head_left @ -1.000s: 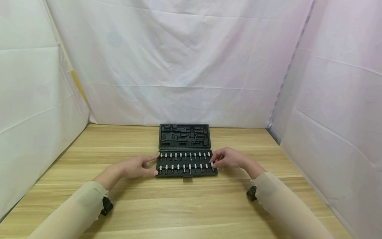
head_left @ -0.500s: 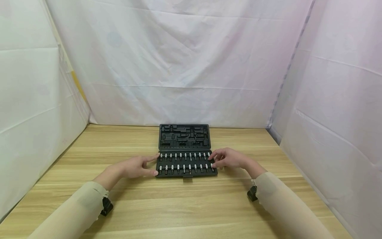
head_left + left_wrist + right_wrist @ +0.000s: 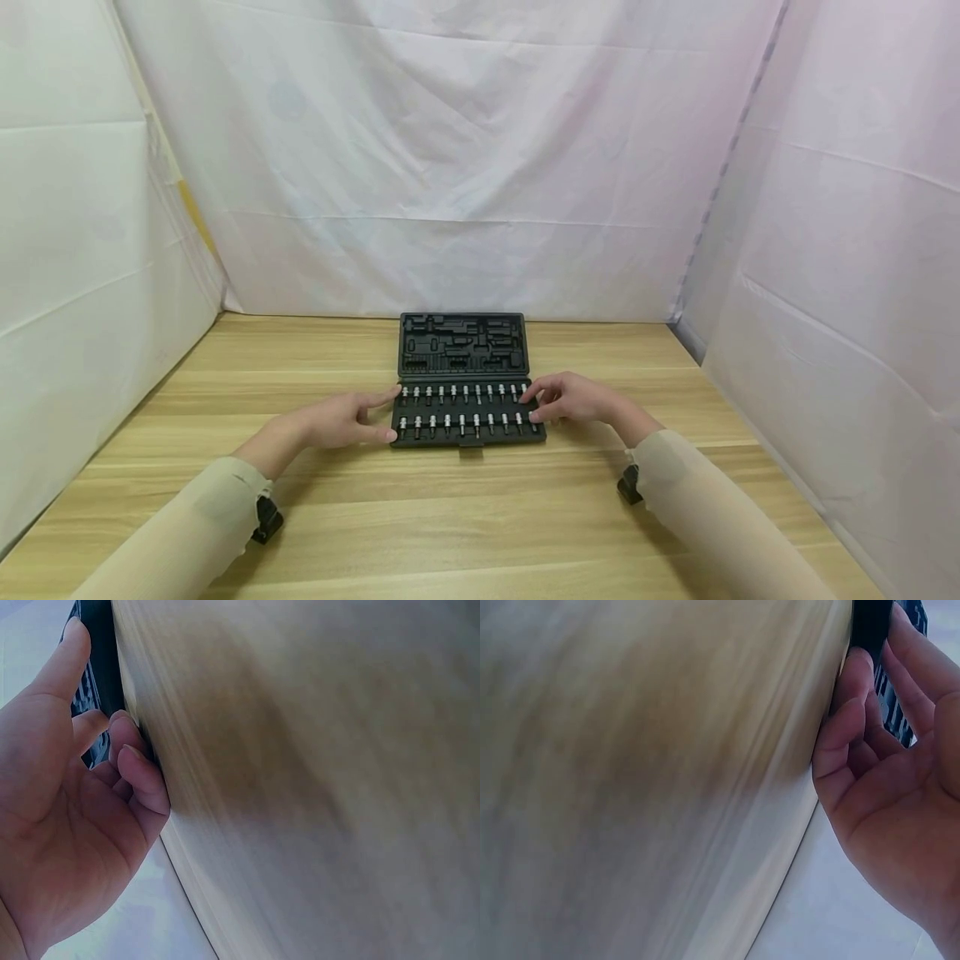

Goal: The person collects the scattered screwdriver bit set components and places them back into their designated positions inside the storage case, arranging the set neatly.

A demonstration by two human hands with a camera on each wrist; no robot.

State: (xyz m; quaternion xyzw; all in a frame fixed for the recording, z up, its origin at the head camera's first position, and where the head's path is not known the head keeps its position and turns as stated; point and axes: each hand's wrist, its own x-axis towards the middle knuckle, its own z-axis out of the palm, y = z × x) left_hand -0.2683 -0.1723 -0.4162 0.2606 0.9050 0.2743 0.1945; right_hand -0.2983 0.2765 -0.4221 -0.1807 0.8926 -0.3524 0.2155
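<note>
A black socket case (image 3: pixel 462 406) lies opened on the table, with two rows of silver bit sockets (image 3: pixel 477 421) in its lower half. My left hand (image 3: pixel 337 419) rests at the case's left edge, index finger at the upper corner and thumb at the lower one. At the right end of the case, my right hand (image 3: pixel 573 398) has its thumb over the last socket of the front row and its index fingertip near the end of the back row. In the right wrist view, the right hand's other fingers (image 3: pixel 847 724) curl loosely beside the case; its fingertip contact is partly hidden.
The case's moulded lid (image 3: pixel 462 344) leans back behind the sockets. Wood-grain tabletop (image 3: pixel 465 525) lies around the case. White sheets (image 3: pixel 450 167) hang at the back and both sides. A black wrist device (image 3: pixel 267 518) sits under the left sleeve.
My right index fingertip has shifted slightly left along the end of the back row, and the thumb has stayed by the last front socket. The left hand has not visibly moved.
</note>
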